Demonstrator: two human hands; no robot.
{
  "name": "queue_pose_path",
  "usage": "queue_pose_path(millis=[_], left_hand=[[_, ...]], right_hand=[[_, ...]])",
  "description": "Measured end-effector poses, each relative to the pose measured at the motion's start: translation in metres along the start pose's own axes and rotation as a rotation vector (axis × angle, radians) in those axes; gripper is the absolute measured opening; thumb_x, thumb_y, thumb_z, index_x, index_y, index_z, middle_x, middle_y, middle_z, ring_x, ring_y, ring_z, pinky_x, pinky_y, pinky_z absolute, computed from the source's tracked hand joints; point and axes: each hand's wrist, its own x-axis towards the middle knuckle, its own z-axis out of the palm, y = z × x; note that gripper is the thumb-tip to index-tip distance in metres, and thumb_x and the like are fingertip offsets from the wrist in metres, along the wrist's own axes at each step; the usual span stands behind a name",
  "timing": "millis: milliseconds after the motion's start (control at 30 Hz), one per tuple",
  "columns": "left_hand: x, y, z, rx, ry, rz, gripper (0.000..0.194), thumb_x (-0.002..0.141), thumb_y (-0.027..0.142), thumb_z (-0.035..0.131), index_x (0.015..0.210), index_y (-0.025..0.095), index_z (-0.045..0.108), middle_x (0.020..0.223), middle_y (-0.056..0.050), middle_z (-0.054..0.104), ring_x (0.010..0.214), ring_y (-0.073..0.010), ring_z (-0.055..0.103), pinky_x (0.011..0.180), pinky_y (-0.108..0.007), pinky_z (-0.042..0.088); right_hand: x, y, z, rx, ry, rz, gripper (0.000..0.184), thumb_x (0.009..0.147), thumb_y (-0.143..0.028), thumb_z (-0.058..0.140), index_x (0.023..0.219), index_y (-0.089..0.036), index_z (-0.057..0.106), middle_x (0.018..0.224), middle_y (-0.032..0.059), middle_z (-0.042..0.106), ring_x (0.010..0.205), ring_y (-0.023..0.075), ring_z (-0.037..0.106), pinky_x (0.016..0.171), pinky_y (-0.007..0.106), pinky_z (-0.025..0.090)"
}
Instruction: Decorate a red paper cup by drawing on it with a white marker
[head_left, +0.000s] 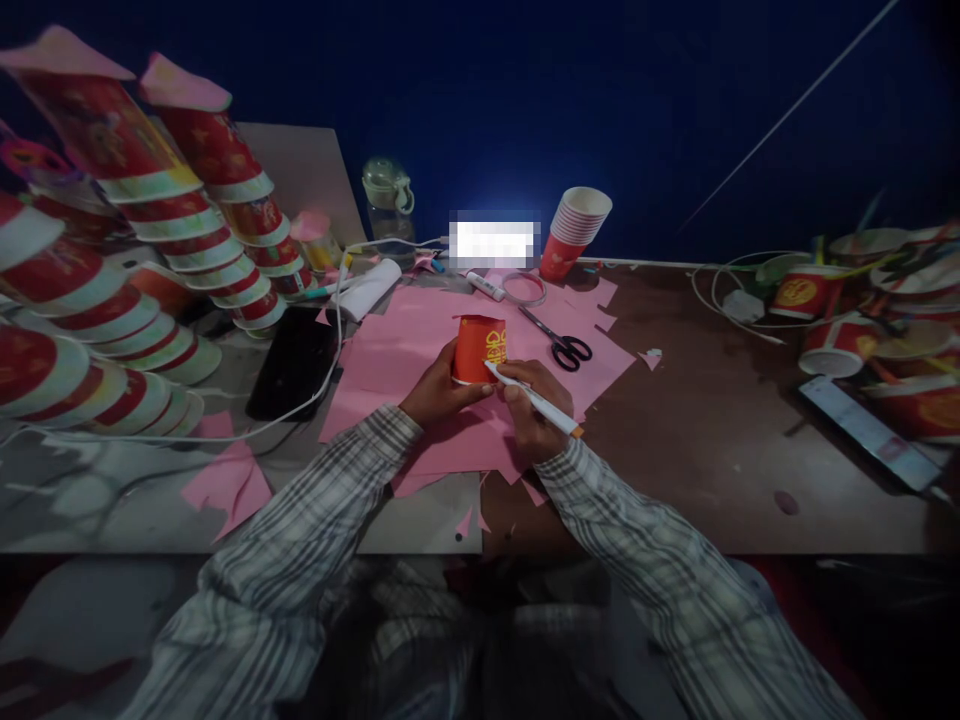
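Note:
My left hand (439, 390) is closed around the lower left side of a red paper cup (470, 352) with yellow characters on it. The cup is held above several sheets of pink paper (401, 345). In my right hand (536, 405) is a white marker pen (541, 402) with an orange end, its tip at the yellow characters on the cup's side. Black-handled scissors (559, 345) lie on the pink paper, to the right of the cup. Behind the cup are a roll of tape (525, 301) and a white tube (485, 286).
Towers of red and white paper cups (187, 220) rise on the left. A stack of cups (577, 230) stands at the back, near a bottle (388, 200). A black phone (294, 365) lies left; another phone (866, 425) lies right, by more cups (840, 345). A white cable (262, 437) crosses the left side.

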Motion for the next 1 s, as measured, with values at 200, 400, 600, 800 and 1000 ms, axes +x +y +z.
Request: queue_pose_path(millis=[200,400,600,800,1000], left_hand=[[0.0001,-0.0008,0.0004,0.005,0.017,0.006,0.087,0.062,0.057,0.087,0.129,0.016,0.050,0.126,-0.014,0.063,0.114,-0.0291,0.062,0.102,-0.047,0.050],[0.0001,0.0011,0.0008,0.021,0.023,0.008,0.088,0.061,0.060,0.086,0.128,0.016,0.050,0.125,-0.014,0.063,0.114,-0.0287,0.061,0.103,-0.046,0.049],[0.0009,-0.0006,0.0000,0.025,0.020,0.020,0.085,0.062,0.060,0.086,0.127,0.017,0.051,0.127,-0.015,0.062,0.115,-0.0293,0.061,0.103,-0.047,0.049],[0.0010,0.0007,0.0001,0.020,0.015,0.016,0.084,0.063,0.056,0.086,0.128,0.018,0.051,0.127,-0.014,0.062,0.115,-0.0293,0.061,0.104,-0.049,0.049],[0.0006,0.0005,-0.0002,0.027,0.023,-0.002,0.086,0.061,0.057,0.087,0.128,0.016,0.052,0.129,-0.015,0.061,0.117,-0.0299,0.060,0.106,-0.049,0.048]], right_hand=[[0.0005,-0.0001,-0.0002,0.022,0.011,-0.012,0.023,0.099,-0.030,0.052,0.105,-0.019,0.071,0.092,0.0107,0.076,0.087,0.0232,0.072,0.078,0.042,0.061],[0.0005,-0.0003,-0.0012,0.005,-0.014,0.011,0.024,0.099,-0.032,0.052,0.106,-0.019,0.071,0.093,0.0108,0.076,0.086,0.0239,0.073,0.078,0.043,0.061],[0.0005,0.0003,0.0001,-0.042,0.020,-0.027,0.024,0.100,-0.031,0.050,0.106,-0.020,0.070,0.091,0.0104,0.076,0.085,0.0234,0.073,0.075,0.042,0.062],[-0.0004,0.0009,-0.0004,0.023,0.017,-0.022,0.021,0.098,-0.026,0.053,0.106,-0.019,0.070,0.090,0.0097,0.076,0.088,0.0237,0.073,0.078,0.042,0.061],[-0.0024,0.0033,-0.0008,-0.002,0.003,-0.001,0.024,0.099,-0.030,0.050,0.102,-0.019,0.072,0.088,0.0099,0.076,0.090,0.0239,0.073,0.083,0.044,0.060]])
